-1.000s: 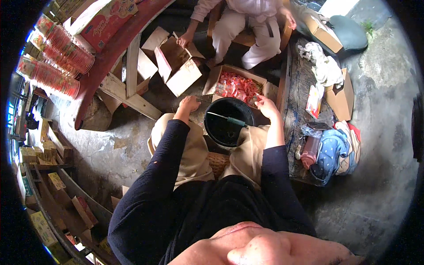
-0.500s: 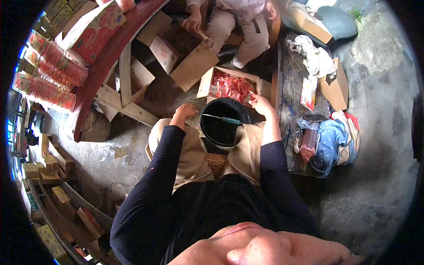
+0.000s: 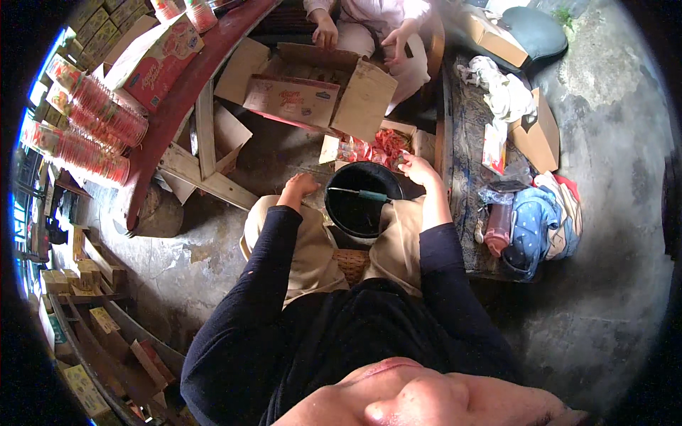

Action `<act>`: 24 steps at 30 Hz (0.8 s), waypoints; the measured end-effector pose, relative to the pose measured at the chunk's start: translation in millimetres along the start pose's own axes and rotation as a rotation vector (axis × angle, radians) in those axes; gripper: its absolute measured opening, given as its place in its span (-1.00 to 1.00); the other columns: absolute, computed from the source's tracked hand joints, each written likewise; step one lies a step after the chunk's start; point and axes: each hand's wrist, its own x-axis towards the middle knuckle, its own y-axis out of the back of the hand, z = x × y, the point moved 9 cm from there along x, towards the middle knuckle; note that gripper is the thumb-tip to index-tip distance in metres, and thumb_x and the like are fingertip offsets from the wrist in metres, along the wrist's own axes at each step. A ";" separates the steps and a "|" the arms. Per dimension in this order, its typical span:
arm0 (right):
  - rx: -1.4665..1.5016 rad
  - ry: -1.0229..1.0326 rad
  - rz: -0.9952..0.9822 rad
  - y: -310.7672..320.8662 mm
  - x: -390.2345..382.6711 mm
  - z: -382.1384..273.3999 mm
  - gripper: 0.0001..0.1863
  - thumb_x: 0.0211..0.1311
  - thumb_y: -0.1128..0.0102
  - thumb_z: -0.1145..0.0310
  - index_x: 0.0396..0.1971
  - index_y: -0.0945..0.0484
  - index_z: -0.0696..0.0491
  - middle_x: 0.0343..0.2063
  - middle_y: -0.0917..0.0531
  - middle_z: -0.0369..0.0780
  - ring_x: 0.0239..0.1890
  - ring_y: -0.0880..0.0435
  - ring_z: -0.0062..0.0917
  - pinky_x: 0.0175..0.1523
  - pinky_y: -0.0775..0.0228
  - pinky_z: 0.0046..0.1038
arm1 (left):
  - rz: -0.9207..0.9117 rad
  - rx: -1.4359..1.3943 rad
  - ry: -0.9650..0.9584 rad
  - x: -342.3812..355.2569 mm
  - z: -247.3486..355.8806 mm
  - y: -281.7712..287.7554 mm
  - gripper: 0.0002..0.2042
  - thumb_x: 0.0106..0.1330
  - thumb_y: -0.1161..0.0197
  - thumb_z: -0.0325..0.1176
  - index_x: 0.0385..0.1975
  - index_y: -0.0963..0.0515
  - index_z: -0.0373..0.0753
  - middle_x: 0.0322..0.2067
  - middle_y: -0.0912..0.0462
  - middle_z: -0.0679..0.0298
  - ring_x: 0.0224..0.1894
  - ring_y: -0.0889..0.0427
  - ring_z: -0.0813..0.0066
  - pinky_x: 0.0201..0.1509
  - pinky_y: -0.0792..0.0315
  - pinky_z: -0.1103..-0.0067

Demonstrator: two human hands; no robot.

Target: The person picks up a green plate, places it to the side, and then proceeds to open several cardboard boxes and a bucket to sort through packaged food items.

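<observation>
Packets (image 3: 388,144) seem mid-handling, calling for a light pinch at the box's (image 3: 329,149) near edge; left hand (image 3: 301,186) and right hand (image 3: 420,172) finger grip unclear.

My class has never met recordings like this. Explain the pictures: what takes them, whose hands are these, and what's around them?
No machine works here. A wide fisheye camera on a person's head looks down, bending straight edges near the rim. The wearer's left hand and right hand flank a black bucket. Whether either holds something is too small to tell. Beyond the bucket, a small carton contains red packets. Farther off, another person sits behind a large open carton.
</observation>
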 end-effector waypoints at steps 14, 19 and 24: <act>-0.075 -0.016 -0.065 11.3 -25.5 -32.4 -0.44 0.25 -0.06 0.09 0.11 -0.37 0.18 0.18 -0.33 0.00 0.22 -0.32 -0.22 0.28 -0.18 -0.35 | -0.030 0.118 0.006 6.9 2.6 -10.6 -0.50 0.20 -0.10 0.08 -0.05 -0.55 -0.21 0.05 -0.51 0.09 0.14 -0.43 0.15 0.20 -0.32 0.34; -0.052 -0.011 -0.063 13.8 -26.2 -36.9 -0.44 0.23 -0.08 0.09 0.10 -0.37 0.18 0.18 -0.34 -0.01 0.23 -0.30 -0.22 0.30 -0.14 -0.36 | -0.035 0.086 -0.022 16.9 -6.1 -11.5 -0.49 0.19 -0.08 0.09 -0.08 -0.56 -0.22 0.03 -0.51 0.07 0.11 -0.46 0.11 0.16 -0.34 0.32; -0.107 -0.006 -0.070 10.9 -30.2 -63.0 -0.43 0.22 -0.09 0.08 0.12 -0.37 0.15 0.21 -0.31 -0.03 0.26 -0.27 -0.24 0.32 -0.11 -0.35 | -0.015 0.083 0.012 -0.4 -22.6 -1.8 -0.49 0.20 -0.05 0.10 -0.10 -0.57 -0.21 0.03 -0.51 0.07 0.12 -0.45 0.12 0.18 -0.33 0.33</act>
